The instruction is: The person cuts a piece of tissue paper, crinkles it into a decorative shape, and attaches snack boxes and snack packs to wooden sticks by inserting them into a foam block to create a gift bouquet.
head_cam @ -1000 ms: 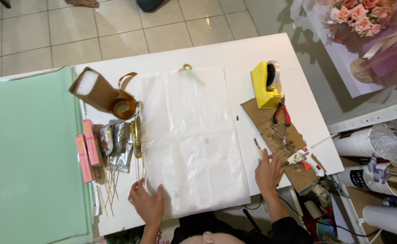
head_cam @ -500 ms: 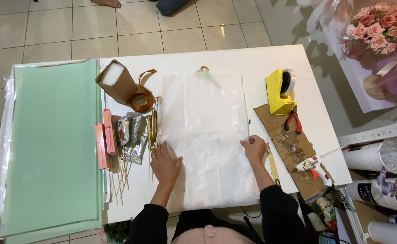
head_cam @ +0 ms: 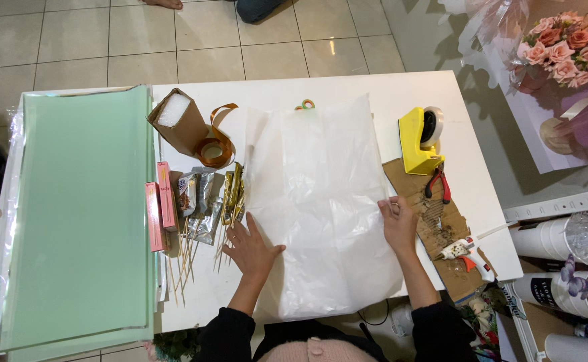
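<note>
**White table, tissue sheet newly pinned**

On white table (head_cam: 468, 194), white tissue sheet (head_cam: 320, 208) lying centred, flatter than a second ago. Left hand (head_cam: 252, 249) spread flat on its left edge; right hand (head_cam: 398, 224), moved in off the cardboard mat (head_cam: 434, 221), open-palmed on right edge.

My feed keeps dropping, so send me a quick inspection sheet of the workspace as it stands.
Surface: white table, mostly covered.
Job's things: white tissue sheet spread flat mid-table.
Hands: left hand flat on the sheet's left edge; right hand flat on its right edge; both open.
Clutter: mint-green paper stack, pink boxes, foil packets, wooden skewers, brown box, orange ribbon, yellow tape dispenser, red pliers, glue gun on cardboard.
Cables: white glue gun cord runs off the right edge.
Surroundings: tiled floor, pink rose bouquet, wrap rolls.
</note>
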